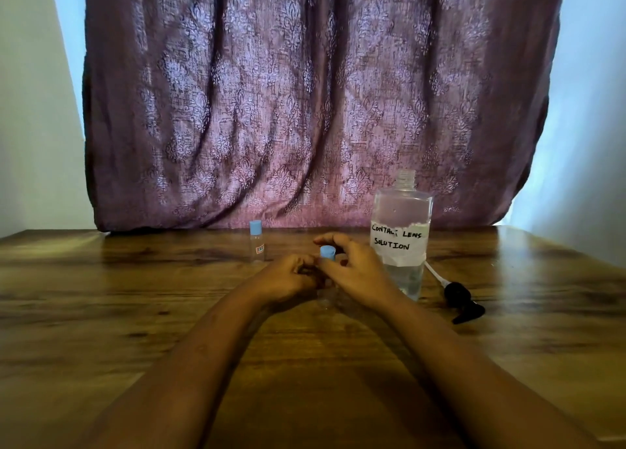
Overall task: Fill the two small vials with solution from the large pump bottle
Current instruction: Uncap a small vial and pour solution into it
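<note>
A small clear vial stands at the table's middle between my hands. My left hand grips its body. My right hand curls round its blue cap, which sits at the vial's top. A second small vial with a blue cap stands upright to the left, untouched. The large clear bottle, labelled "contact lens solution", stands to the right with its neck uncovered and liquid in its lower part. Its black pump head with a white tube lies on the table beside it.
The wooden table stretches to both sides. A purple patterned curtain hangs close behind its far edge, between pale walls.
</note>
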The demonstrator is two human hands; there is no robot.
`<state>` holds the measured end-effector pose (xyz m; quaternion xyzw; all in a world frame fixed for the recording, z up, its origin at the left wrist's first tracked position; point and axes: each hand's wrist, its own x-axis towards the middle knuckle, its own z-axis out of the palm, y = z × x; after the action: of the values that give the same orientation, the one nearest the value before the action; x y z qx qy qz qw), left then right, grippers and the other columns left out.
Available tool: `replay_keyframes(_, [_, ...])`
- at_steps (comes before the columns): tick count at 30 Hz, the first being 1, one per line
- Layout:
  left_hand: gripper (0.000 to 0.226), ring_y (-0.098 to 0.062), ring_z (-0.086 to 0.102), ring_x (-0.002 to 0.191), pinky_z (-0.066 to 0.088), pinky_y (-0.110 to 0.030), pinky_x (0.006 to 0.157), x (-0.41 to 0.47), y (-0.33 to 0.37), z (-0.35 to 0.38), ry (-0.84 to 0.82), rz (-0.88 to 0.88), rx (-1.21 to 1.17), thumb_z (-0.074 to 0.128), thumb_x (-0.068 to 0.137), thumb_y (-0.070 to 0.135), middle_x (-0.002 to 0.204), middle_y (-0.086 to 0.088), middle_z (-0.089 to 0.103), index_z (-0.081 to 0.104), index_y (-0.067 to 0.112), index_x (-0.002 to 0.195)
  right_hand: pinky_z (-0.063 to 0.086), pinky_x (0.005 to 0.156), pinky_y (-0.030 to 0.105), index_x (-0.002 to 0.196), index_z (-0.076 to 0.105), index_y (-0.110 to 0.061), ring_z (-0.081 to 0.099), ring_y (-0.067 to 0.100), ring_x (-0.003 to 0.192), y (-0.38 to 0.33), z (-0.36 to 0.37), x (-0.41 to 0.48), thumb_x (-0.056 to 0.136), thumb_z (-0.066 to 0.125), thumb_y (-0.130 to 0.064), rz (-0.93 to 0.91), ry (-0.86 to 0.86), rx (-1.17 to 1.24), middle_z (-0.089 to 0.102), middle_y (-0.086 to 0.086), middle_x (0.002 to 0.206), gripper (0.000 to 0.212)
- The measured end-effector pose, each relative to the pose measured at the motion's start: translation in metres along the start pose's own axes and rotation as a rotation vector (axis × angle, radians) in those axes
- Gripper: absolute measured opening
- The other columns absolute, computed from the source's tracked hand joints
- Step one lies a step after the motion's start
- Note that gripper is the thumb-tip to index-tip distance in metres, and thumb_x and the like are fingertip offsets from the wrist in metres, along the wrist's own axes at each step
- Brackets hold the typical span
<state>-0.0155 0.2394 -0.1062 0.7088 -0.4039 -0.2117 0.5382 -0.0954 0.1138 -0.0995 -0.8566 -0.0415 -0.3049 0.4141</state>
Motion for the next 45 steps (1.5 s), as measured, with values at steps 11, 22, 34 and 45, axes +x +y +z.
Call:
replay_keyframes(11, [0.013, -0.004, 0.061, 0.065, 0.051, -0.014, 0.059, 0.004, -0.006, -0.020, 0.086, -0.006, 0.175, 0.066, 0.085, 0.000, 0.081, -0.006, 0.065, 0.066, 0.012, 0.086, 0.041, 0.066, 0.004, 0.085, 0.058, -0.023, 0.056, -0.003, 0.079, 0.000, 0.000, 0.003, 0.080, 0.070, -0.014, -0.070, 0.231, 0.105, 0.062, -0.007, 0.087, 0.015])
replay_keyframes(22, [0.018, 0.001, 0.066, 0.059, 0.052, -0.013, 0.056, -0.001, -0.008, -0.048, 0.111, -0.115, 0.208, 0.070, 0.079, -0.007, 0.071, 0.004, 0.069, 0.066, 0.005, 0.091, 0.054, 0.065, 0.018, 0.086, 0.064, -0.013, 0.062, 0.019, 0.083, 0.010, 0.011, -0.010, 0.086, 0.063, -0.016, 0.238, -0.021, 0.223, 0.063, 0.006, 0.089, 0.003])
replay_keyframes(34, [0.026, -0.005, 0.068, 0.062, 0.052, -0.015, 0.057, -0.001, -0.009, -0.043, 0.081, -0.096, 0.159, 0.076, 0.070, -0.011, 0.065, 0.004, 0.071, 0.066, 0.006, 0.087, 0.036, 0.057, 0.019, 0.084, 0.048, -0.020, 0.052, 0.010, 0.072, 0.031, 0.017, -0.002, 0.076, 0.074, -0.025, 0.233, -0.028, -0.364, 0.060, 0.003, 0.088, 0.027])
replay_keyframes(45, [0.036, -0.009, 0.072, 0.072, 0.055, -0.019, 0.061, 0.002, -0.010, -0.036, 0.043, -0.126, 0.083, 0.072, 0.073, -0.011, 0.086, -0.007, 0.072, 0.063, 0.000, 0.106, 0.048, 0.087, 0.036, 0.105, 0.058, -0.015, 0.056, 0.015, 0.098, 0.000, -0.016, -0.005, 0.082, 0.068, -0.020, -0.196, 0.417, -0.395, 0.064, 0.004, 0.106, 0.025])
